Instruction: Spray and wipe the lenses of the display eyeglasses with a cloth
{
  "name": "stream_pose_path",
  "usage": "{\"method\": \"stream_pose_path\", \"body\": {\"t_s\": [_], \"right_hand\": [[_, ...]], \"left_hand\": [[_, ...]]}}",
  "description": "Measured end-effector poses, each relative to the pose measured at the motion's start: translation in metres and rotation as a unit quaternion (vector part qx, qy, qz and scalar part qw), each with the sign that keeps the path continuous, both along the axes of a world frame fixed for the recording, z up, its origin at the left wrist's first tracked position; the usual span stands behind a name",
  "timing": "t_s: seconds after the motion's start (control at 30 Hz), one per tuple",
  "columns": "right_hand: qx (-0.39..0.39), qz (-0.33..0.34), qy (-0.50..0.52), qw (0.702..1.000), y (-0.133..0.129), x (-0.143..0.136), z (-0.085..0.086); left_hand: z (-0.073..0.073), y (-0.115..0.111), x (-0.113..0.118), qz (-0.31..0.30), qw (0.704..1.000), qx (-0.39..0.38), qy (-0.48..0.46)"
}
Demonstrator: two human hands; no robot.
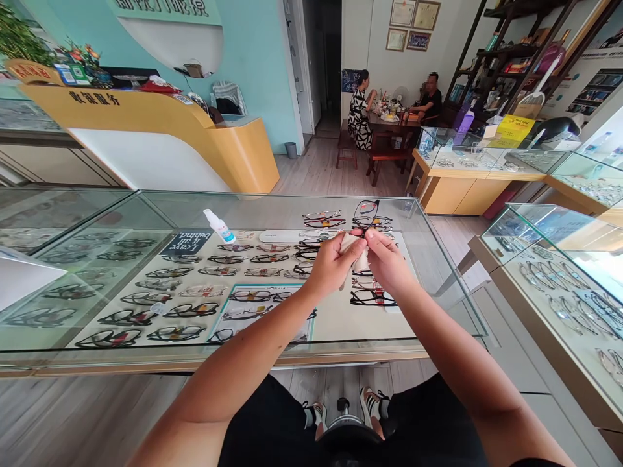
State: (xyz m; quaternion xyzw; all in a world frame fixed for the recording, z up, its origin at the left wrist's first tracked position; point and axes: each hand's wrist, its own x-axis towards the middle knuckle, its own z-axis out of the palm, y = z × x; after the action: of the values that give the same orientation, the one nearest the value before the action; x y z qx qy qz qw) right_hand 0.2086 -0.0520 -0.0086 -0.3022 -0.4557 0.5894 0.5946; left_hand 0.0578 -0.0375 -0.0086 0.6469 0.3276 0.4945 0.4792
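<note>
Over the glass display case point(341, 353), my two hands meet in front of me. My left hand point(335, 259) is closed on a pale cloth point(361, 262), which hangs between the hands. A pair of dark-framed eyeglasses point(366, 210) sticks up beyond the fingertips, tilted. My right hand point(385, 251) pinches these eyeglasses near the cloth; the fingers hide the lower part of the frame. Standing at a tilt on the glass top to the left is a white spray bottle point(220, 227) with a blue label.
Rows of eyeglass frames point(189, 310) lie inside the case below the glass. Another glass case point(559, 285) stands at right. Behind are a yellow counter point(243, 152) and two people seated at a wooden table point(384, 122). A white panel point(24, 277) juts in at left.
</note>
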Motion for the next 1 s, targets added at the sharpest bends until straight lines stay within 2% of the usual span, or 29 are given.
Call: {"method": "stream_pose_path", "body": {"t_s": [0.17, 0.3, 0.53, 0.63, 0.73, 0.87, 1.0], "right_hand": [[0.033, -0.029, -0.016, 0.999, 0.001, 0.001, 0.001], [0.026, -0.048, -0.014, 0.998, 0.002, 0.005, 0.001], [-0.028, -0.047, 0.030, 0.998, 0.005, 0.012, 0.002], [-0.039, -0.040, 0.048, 0.997, 0.006, 0.014, 0.003], [-0.043, -0.025, 0.066, 0.997, 0.006, 0.015, 0.005], [-0.055, -0.023, 0.075, 0.995, 0.006, 0.016, 0.007], [-0.054, -0.028, 0.074, 0.995, 0.005, 0.015, 0.007]], "left_hand": [[-0.001, 0.002, 0.001, 0.025, 0.999, 0.024, 0.003], [-0.001, 0.004, 0.000, 0.035, 0.999, 0.026, 0.025], [-0.014, 0.012, -0.003, -0.064, 0.997, -0.048, -0.008], [-0.011, 0.010, -0.004, -0.116, 0.989, -0.090, -0.031], [-0.004, 0.006, -0.006, -0.160, 0.982, -0.098, -0.038], [0.003, 0.004, -0.009, -0.183, 0.980, -0.084, -0.009], [0.002, 0.004, -0.010, -0.166, 0.984, -0.063, 0.020]]}}
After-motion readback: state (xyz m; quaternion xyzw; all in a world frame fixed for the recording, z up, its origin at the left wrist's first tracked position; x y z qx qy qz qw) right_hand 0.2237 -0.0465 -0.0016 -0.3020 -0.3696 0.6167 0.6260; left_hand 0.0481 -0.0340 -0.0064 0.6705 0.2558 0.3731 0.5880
